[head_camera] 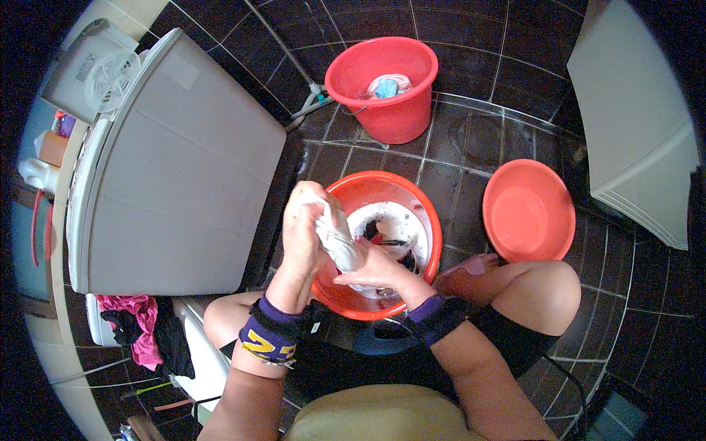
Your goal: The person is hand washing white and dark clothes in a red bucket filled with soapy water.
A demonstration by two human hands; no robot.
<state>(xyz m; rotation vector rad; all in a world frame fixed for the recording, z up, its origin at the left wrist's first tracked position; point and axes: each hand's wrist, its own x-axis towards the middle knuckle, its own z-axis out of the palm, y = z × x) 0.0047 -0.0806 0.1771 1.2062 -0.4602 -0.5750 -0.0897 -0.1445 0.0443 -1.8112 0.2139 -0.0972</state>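
Bunched in my left hand (302,231) is a wet-looking white cloth (335,234), raised above the left side of an orange-red plastic basin (364,182). My right hand (380,267) is at the lower end of this cloth, fingers extended and thumb out; whether it grips or only touches the cloth is hard to tell. Inside the basin lies foamy water (411,220) with dark and red fabric (380,234) partly under the suds. Both wrists wear dark purple wristbands. The basin stands on the floor between my bent legs.
A red bucket (380,49) holding pink and blue cloth (388,88) stands ahead. To the right is a smaller coral basin (527,215) near my foot. A large grey appliance (187,182) flanks the left; a pale cabinet-like body (634,110) is at right. Pink and black clothes (146,331) hang lower left.
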